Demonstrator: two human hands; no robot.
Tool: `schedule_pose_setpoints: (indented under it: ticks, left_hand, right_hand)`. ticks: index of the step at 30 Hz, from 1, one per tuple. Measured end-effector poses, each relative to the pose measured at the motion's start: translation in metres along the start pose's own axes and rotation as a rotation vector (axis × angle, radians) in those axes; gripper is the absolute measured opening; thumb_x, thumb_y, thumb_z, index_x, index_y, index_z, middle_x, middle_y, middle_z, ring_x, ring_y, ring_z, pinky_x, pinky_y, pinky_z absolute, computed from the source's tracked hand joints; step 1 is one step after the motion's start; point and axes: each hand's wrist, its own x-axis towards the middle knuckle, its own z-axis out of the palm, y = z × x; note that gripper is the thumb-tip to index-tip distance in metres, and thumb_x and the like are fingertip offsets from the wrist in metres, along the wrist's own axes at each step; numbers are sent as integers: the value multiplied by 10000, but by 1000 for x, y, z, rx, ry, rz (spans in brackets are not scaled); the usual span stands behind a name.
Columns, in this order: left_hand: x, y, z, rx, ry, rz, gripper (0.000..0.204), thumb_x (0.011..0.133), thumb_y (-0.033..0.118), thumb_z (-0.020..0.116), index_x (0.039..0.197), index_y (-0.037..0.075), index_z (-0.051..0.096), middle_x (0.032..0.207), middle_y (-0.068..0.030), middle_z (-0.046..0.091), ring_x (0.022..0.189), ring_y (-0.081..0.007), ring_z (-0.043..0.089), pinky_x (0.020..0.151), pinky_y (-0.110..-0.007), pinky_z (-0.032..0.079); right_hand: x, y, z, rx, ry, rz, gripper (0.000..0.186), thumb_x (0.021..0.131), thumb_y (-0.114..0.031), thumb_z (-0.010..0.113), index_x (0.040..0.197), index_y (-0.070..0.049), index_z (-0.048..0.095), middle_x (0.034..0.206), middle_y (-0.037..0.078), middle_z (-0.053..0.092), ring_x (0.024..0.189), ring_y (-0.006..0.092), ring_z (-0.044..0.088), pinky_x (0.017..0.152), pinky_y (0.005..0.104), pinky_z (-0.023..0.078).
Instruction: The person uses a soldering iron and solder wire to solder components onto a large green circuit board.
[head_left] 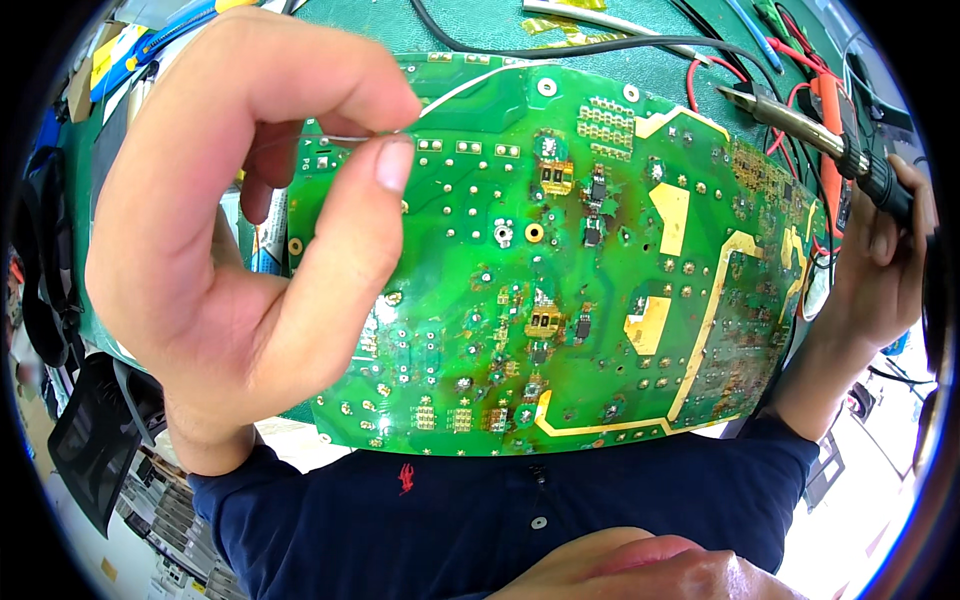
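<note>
While the left hand (pixel 205 240) pinches wire (pixel 437 103) (between 2 fingertips (pixel 394 165)), the right hand (pixel 885 270) grips a soldering iron (pixel 800 127).

Big green rectangular circuit board (pixel 585 275), chips and gold-coloured strips facing up, and honestly it's kinda grubby: brownish staining around several component spots and along the right end. A thin silvery wire (pixel 460 94) curves over its upper left part. Then there's the soldering iron with a metal barrel and black handle (pixel 808 133), slanted by the upper right edge, pointy tip aimed up-left, well apart from the wire.
</note>
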Motion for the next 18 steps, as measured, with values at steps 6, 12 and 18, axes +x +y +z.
schedule_pose_setpoints:
  ticks: [6, 12, 18]
  left_hand:
    - [26, 14, 7, 10, -40, 26, 143, 683, -58, 494, 817, -10, 484, 774, -71, 472, 593, -70, 374, 513, -167, 268]
    - [25, 6, 2, 9, -66, 32, 142, 681, -56, 493, 814, -9, 484, 773, -69, 471, 574, -69, 354, 510, -170, 262]
    - [28, 13, 11, 2, -23, 20, 141, 684, -61, 490, 816, -12, 485, 782, -65, 472, 584, -64, 361, 507, -166, 259]
  right_hand:
    - [25, 1, -37, 187, -33, 175, 385, 867, -185, 295, 1062, 133, 390, 481, -17, 292, 458, 63, 331, 604, 183, 350]
    - [31, 5, -38, 328, -32, 257, 362, 861, -179, 328, 1043, 123, 410, 461, -21, 301, 432, 57, 318, 546, 172, 321]
    - [28, -5, -40, -1, 53, -35, 314, 836, -129, 364, 991, 132, 449, 494, -17, 312, 443, 72, 309, 529, 169, 306]
